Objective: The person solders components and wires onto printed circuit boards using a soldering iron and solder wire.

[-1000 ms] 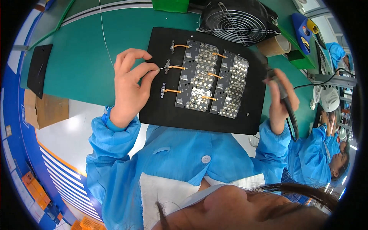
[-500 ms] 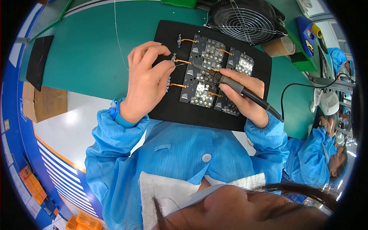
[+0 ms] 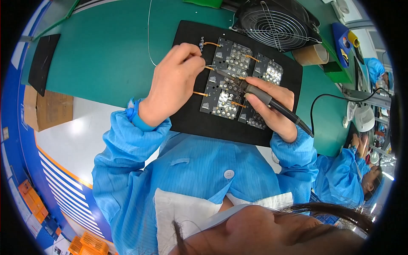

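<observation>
My right hand (image 3: 278,102) grips a soldering iron (image 3: 293,117) like a pen, its tip resting at or just above the left edge of the middle circuit board (image 3: 238,74). In a closed pinch, my left hand (image 3: 174,80) holds thin solder wire (image 3: 148,36); the short end reaches toward the iron's tip, where a short orange lead (image 3: 210,68) meets the board. Whether tip, solder and lead touch is too small to tell. Several black boards lie in two columns on a black mat (image 3: 182,121). A small metal connector (image 3: 202,44) hangs off the top board's lead; my left hand hides the lower ones.
A black fan with a wire guard (image 3: 272,25) stands behind the mat, beside a brown cardboard roll (image 3: 312,54). The iron's black cable (image 3: 327,94) arcs right over the green table (image 3: 106,55). A co-worker in blue (image 3: 340,174) sits at right; a cardboard box (image 3: 53,110) stands lower left.
My left hand has shifted right and turned, bringing the solder closer to the iron's tip and covering the middle connector. The right hand and iron stay nearly still.
</observation>
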### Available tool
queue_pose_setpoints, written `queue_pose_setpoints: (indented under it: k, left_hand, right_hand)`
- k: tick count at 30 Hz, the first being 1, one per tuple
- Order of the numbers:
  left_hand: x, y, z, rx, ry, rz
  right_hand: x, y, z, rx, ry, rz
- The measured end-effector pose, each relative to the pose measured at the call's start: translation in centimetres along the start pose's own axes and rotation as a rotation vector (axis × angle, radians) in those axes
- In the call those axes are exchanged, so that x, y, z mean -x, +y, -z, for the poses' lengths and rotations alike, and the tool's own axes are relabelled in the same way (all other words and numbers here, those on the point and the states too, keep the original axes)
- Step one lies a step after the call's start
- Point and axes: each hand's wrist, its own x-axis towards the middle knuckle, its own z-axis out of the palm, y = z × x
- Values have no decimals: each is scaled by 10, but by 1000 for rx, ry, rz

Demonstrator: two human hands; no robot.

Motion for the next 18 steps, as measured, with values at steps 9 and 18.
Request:
queue_pose_setpoints:
  k: [9,18]
  left_hand:
    - [-8,-16,-12,231,-111,130]
    - [-6,-22,-18,299,-78,124]
  right_hand:
    - [-1,1,1,21,1,1]
    - [-1,3,1,14,-14,6]
